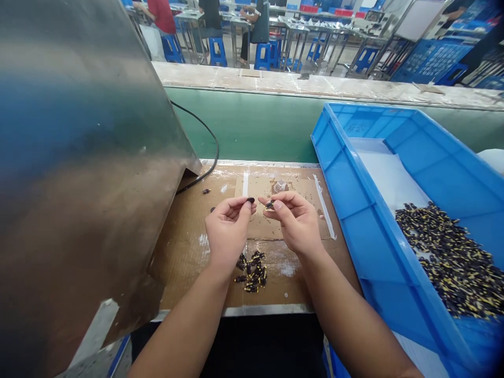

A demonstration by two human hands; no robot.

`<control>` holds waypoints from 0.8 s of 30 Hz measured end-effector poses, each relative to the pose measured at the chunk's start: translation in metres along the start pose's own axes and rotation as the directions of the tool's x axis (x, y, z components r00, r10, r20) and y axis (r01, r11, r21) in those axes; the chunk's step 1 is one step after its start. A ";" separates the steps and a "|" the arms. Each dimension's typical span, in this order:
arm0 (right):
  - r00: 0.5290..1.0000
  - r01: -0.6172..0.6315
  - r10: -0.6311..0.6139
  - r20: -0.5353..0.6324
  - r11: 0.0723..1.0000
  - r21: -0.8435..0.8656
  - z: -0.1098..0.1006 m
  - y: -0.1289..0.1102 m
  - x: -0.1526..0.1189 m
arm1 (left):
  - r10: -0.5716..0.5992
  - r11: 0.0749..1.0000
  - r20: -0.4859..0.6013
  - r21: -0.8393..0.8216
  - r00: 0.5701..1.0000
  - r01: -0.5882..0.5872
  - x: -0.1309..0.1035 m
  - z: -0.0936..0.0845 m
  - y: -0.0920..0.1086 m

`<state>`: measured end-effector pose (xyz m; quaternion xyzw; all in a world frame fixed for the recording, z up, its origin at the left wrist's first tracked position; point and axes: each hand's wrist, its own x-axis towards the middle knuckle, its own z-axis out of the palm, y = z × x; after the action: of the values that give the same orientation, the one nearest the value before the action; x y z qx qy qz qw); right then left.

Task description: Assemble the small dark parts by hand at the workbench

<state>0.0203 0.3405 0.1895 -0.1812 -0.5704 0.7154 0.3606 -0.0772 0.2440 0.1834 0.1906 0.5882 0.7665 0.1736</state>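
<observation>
Both forearms reach in from the near edge of the tabletop, wrists angled inward, and the two hands nearly meet over its middle. The left hand has its fingers curled, thumb and forefinger pinching a small dark disc. Facing it, just apart, the right hand is half curled, thumb against fingertips, gripping a black-and-yellow piece. Below them, between the forearms, a loose pile of similar pieces lies close to the near edge.

Any writing? Just faint marks inside the far wall of the blue bin, too blurred to read from here.

The tabletop looks covered in brown cardboard, with white tape towards its right edge and a clear lump near the far edge. A big metal box fills the left side, a black cable looping by the far left corner. Along the right edge stands that bin, with a heap of black-and-yellow pieces inside. Beyond a green strip, people work at benches among blue stools.
</observation>
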 end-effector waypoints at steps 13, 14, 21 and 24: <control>0.990 -0.105 0.089 0.112 0.983 0.152 -0.002 0.001 -0.002 | 0.291 0.946 0.078 0.127 0.954 -0.299 -0.004 -0.002 -0.005; 0.991 -0.104 0.088 0.102 0.982 0.160 -0.002 0.001 -0.002 | 0.280 0.949 0.073 0.127 0.957 -0.288 -0.004 -0.001 -0.006; 0.995 0.023 -0.030 -0.095 0.997 -0.073 0.002 -0.002 -0.004 | -0.170 0.900 0.112 -0.387 0.979 0.200 0.004 0.001 -0.007; 0.994 0.074 -0.085 -0.067 0.985 -0.159 0.007 -0.005 -0.008 | -0.263 0.815 0.160 -0.492 0.952 0.307 0.007 0.001 -0.006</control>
<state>0.0231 0.3303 0.1947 -0.2122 -0.6177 0.6465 0.3943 -0.0832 0.2496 0.1782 0.0795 0.3778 0.8513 0.3553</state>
